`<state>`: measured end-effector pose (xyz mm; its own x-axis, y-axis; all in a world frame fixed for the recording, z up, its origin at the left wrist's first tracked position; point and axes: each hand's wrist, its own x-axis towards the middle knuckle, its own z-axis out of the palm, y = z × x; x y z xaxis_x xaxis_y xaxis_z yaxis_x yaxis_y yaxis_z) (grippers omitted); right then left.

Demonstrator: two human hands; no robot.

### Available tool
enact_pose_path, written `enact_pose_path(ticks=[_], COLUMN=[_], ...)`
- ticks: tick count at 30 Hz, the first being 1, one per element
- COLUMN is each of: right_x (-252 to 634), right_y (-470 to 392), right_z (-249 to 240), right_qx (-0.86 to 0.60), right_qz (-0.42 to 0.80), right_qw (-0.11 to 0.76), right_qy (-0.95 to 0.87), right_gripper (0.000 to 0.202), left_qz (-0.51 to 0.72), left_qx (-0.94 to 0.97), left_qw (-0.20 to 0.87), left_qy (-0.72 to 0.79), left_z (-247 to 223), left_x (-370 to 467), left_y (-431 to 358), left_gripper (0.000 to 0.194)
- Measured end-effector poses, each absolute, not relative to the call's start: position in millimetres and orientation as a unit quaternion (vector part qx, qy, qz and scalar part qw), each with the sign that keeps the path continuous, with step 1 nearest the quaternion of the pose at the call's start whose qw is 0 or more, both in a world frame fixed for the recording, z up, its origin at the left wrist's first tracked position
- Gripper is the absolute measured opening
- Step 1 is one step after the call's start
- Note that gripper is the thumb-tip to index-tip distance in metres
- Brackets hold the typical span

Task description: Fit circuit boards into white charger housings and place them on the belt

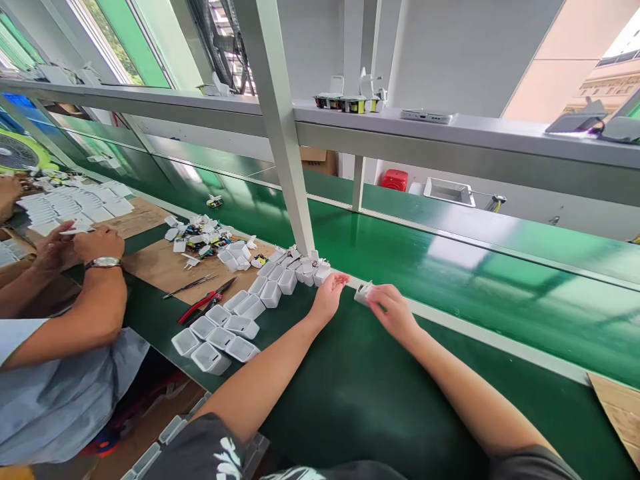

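Observation:
My right hand [394, 312] pinches a small white plastic housing [363, 293] at the edge of the green bench, by the pale rail. My left hand [330, 297] is just left of it, its fingers stretched out and no object visible in them. Beside my left fingertips a cluster of white housings [306, 268] stands, some with parts fitted on top. From there a row of open white plastic cups [250, 305] runs toward the near left.
Cutting pliers [206, 303] with red handles and tweezers [190, 287] lie left of the cups, near a pile of small circuit parts [203, 237] on cardboard [150, 263]. A co-worker's hands [103, 245] hold a white piece at far left. A metal post [283, 133] rises ahead.

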<state>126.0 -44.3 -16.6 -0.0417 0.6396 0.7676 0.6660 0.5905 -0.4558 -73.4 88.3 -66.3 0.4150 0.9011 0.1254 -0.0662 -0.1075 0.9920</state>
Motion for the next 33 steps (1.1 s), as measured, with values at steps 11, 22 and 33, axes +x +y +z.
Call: enact_pose_path(ticks=[11, 22, 33], right_x=[117, 127, 122], right_y=[-36, -28, -33], right_z=[-60, -62, -64], right_qx=[-0.516, -0.544, -0.546], right_qz=[0.183, 0.304, 0.294], right_qw=[0.611, 0.634, 0.656], right_qy=[-0.571, -0.458, -0.430], right_gripper=[0.026, 0.043, 0.045], left_qz=[0.364, 0.265, 0.262], left_qx=[0.630, 0.738, 0.730], left_qw=[0.627, 0.569, 0.588], left_qy=[0.278, 0.249, 0.229], left_z=[-52, -47, -43], left_x=[-77, -79, -81], left_y=[75, 65, 63], left_gripper=[0.056, 0.069, 0.070])
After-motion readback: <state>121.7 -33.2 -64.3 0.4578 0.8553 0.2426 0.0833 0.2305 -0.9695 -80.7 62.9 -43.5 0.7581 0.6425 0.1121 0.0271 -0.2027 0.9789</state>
